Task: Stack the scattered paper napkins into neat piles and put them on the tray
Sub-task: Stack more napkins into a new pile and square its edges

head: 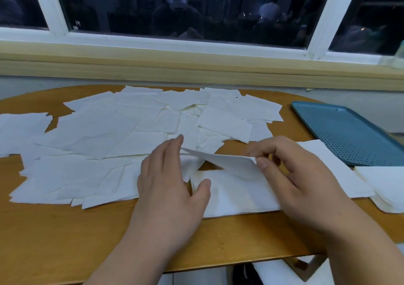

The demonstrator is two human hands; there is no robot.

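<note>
Premises appear to be a dining or café-type room; a private home cannot be excluded. Evidence: a rounded wooden tabletop (pixel 65 230) set directly against a wall below a white-framed window (pixel 196 42) with a pale wooden sill (pixel 196 66). Behind the tabletop, the glass is dark. A blue perforated serving tray (pixel 349 136) sits at the tabletop's right edge.

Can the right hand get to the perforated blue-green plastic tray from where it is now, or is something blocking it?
Probably yes. The right hand pinches a white paper napkin just short of the perforated blue-green plastic tray; only flat napkins lie between, and the tray looks bare.
</note>
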